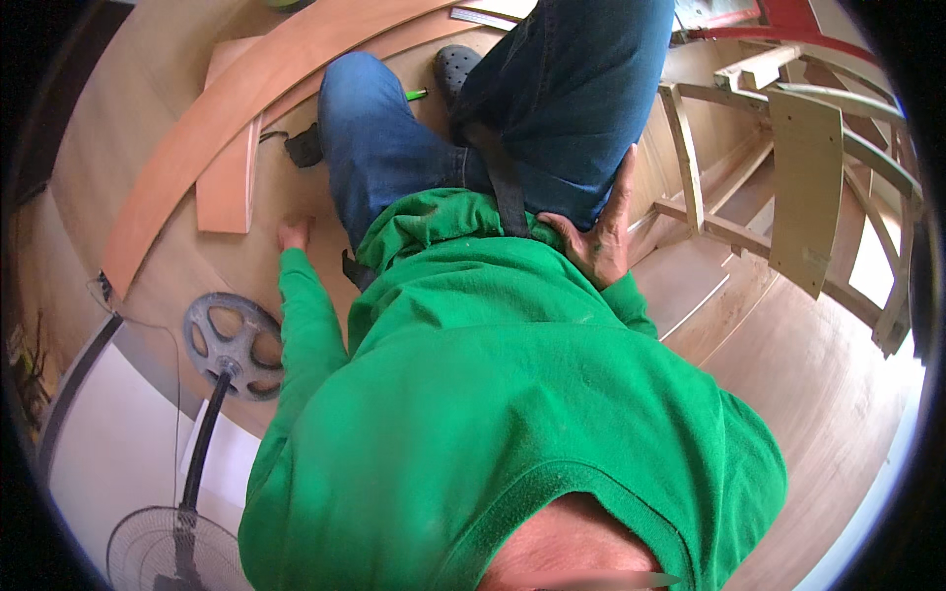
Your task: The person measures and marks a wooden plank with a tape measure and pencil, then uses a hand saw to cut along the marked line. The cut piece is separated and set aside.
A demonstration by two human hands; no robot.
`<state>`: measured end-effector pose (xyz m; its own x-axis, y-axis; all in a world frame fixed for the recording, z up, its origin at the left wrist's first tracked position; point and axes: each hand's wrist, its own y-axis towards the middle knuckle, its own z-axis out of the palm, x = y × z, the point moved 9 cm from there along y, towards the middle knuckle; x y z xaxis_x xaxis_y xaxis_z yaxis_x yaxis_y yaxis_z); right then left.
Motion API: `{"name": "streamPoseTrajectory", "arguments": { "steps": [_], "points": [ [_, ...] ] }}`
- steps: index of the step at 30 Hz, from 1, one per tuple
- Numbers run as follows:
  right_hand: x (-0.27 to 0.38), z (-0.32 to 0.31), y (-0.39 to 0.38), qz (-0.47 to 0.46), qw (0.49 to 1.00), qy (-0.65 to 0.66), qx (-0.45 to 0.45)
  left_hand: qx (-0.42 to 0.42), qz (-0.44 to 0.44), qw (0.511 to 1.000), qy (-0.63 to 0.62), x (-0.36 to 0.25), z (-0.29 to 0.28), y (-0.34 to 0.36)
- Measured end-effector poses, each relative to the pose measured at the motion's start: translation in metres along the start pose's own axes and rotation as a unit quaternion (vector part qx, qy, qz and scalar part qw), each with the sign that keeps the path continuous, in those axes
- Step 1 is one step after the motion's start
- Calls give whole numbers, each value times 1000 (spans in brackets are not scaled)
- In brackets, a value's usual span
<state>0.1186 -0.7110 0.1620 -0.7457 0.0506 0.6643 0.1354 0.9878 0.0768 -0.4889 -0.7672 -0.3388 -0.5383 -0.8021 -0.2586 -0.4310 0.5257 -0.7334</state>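
The tan wood-look floor (217, 264) carries everything here. Toward its right edge stands an open frame of pale timber (683, 158), well apart from both hands. Toward its left edge, a long, flat, reddish-brown board (219, 126), curved in this wide view, sweeps from the near left up toward the far edge. On the near left stands a black-poled fan (205, 438) with a round grey spoked base. A shorter, straight-edged board (227, 192) of the same reddish-brown lies partly under the long one, its long axis running away from the person, its square near end left bare.

The left hand (295, 234) is down by the floor, just right of that near end and apart from it; the board lies to its left and ahead, its length roughly in line with the left forearm. The left fingers are too blurred to tell whether they are spread or closed. The right hand, (599, 241) thumb and fingers apart, rests against the right thigh in blue jeans (581, 118), much farther from the board. Smallest, a crumpled black item (304, 147) lies beyond the left hand, beside the left knee.
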Motion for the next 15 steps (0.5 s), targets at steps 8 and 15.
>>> {"name": "streamPoseTrajectory", "arguments": {
  "steps": [8, 15],
  "points": [
    [2, -10, -25, 34, 999, 19, 27, -134, 58, 988, 45, -145, -38, -62],
    [2, -17, -37, 21, 992, -114, 42, -239, 337, 871, 266, -276, -4, -31]
  ]
}}
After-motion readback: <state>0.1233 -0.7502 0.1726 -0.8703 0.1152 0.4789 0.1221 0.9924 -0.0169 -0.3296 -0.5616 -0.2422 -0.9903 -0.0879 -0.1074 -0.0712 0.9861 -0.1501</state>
